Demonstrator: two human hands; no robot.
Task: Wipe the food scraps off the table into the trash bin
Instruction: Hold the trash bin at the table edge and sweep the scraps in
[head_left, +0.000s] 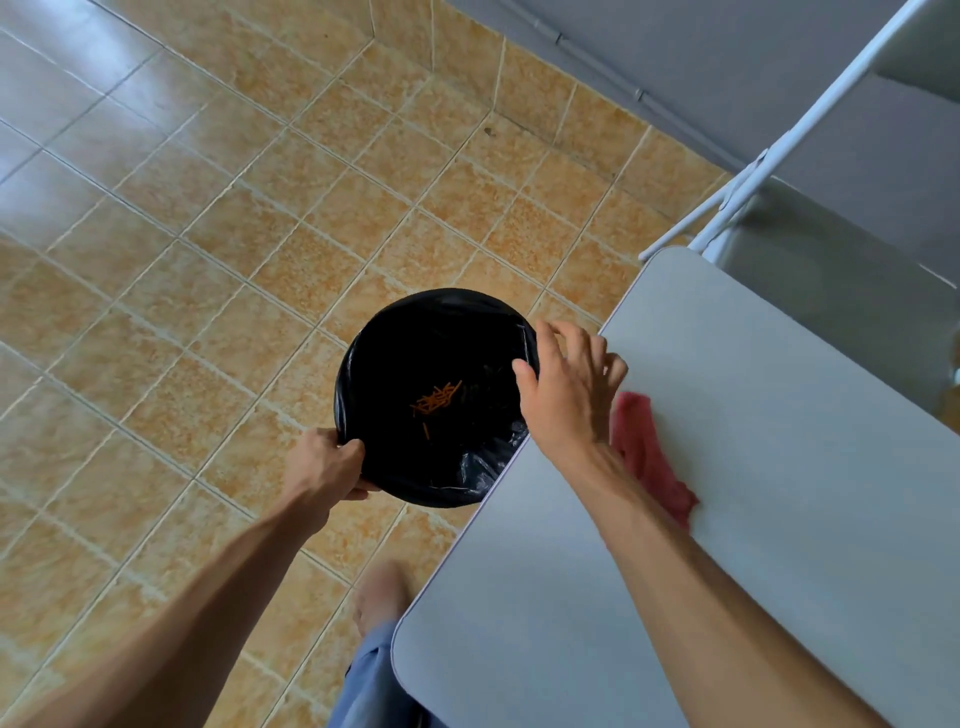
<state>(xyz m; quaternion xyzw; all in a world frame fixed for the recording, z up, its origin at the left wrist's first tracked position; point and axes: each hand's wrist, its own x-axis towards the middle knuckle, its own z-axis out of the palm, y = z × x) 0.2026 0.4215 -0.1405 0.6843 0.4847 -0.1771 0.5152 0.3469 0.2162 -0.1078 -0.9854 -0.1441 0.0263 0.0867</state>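
now our left hand (327, 462) fingers pinch the trash bin (434, 397) rim, held left of the bench (753, 467) edge; scraps (436, 397) inside. right hand (569, 389) open, empty. bin's light, liner slippery: keep the rim grip.

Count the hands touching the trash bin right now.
1 for sure. The left hand grips the trash bin at its near rim. The right hand is open over the far rim by the table edge; contact unclear.

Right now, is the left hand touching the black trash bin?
Touching. The head view shows the left hand gripping the trash bin at its near rim, fingers curled over the black bag's edge.
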